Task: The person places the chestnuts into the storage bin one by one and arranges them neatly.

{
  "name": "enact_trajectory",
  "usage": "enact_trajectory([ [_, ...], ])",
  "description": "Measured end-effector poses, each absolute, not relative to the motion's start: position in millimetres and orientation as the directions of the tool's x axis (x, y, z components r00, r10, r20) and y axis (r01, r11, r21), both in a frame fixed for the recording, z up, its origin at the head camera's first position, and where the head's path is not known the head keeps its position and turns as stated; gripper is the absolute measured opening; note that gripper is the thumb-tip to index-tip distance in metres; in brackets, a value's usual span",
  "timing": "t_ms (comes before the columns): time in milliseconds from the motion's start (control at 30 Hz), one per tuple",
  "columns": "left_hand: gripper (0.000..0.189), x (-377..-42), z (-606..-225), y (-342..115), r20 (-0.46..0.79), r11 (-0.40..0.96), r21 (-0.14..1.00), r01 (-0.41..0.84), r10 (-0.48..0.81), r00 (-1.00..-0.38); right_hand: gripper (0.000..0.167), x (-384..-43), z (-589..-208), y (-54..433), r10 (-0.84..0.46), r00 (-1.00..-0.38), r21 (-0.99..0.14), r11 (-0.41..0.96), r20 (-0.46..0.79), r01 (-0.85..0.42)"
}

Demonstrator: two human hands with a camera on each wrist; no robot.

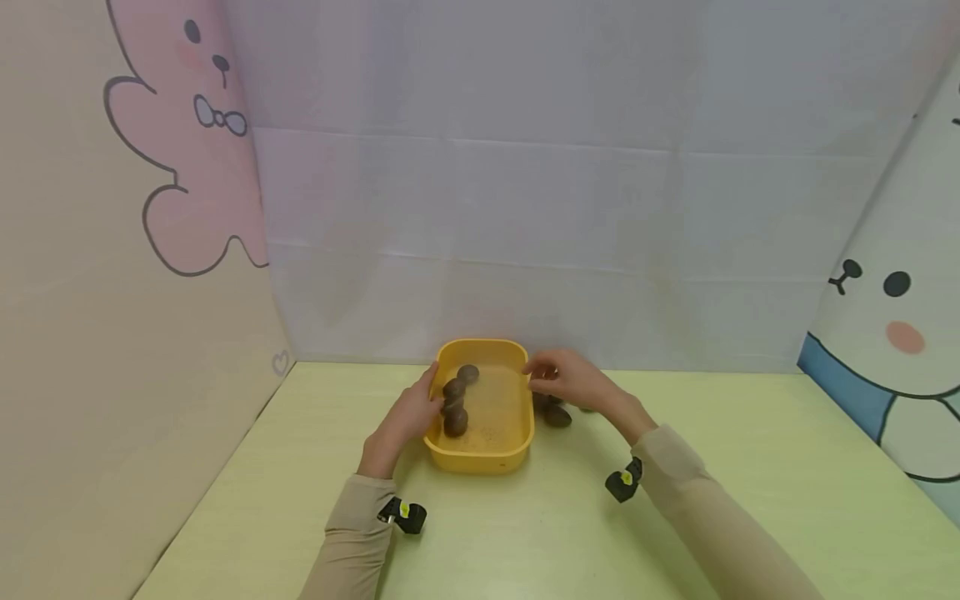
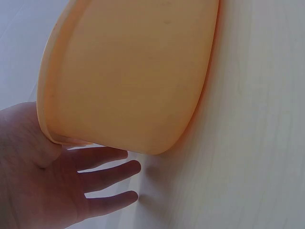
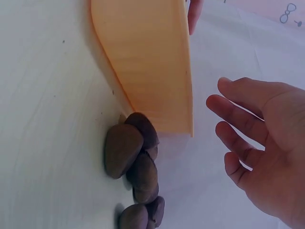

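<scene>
A yellow plastic basin (image 1: 480,461) stands on the table, and several dark brown, smooth, pebble-like lumps (image 1: 455,422) lie along its left side inside. My left hand (image 1: 408,412) holds the basin's left rim; in the left wrist view its fingers (image 2: 112,176) stretch out behind the wall, with the thumb hidden. Over the right rim hovers my right hand (image 1: 573,379), its fingers loosely bent and nothing seen in them. More brown pebble-like lumps (image 3: 125,149) are heaped on the table against the basin's right outer side, below the right hand.
The pale yellow-green table (image 1: 675,500) ends at a light cloth backdrop (image 1: 562,208) just behind the basin. Side panels with a pink cartoon animal (image 1: 202,167) and a white one (image 1: 885,333) border the left and right.
</scene>
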State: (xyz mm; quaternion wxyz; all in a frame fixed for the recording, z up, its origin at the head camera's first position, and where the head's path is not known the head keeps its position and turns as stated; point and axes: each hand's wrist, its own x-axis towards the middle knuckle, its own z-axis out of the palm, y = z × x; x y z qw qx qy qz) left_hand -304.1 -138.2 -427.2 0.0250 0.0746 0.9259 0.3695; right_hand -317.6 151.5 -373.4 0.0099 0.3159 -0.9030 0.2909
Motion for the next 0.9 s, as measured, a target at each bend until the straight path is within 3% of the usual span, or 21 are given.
enact_trajectory([
  [433,0.069,-306,-428,-139,0.011,0.718,0.685,0.124,0.16,-0.987,0.024,-308,-395,173,-0.453,-0.866,-0.605,0.635,0.212,-0.481],
  [700,0.069,-307,-427,-139,0.022,0.729,0.671,0.132,0.159,-0.987,0.025,-298,-417,185,-0.281,-0.937,-0.678,0.649,0.208,-0.345],
  [900,0.069,-306,-427,-140,0.028,0.73,0.669,0.141,0.165,-0.986,0.03,-297,-428,193,-0.265,-0.946,-0.672,0.669,0.186,-0.319],
])
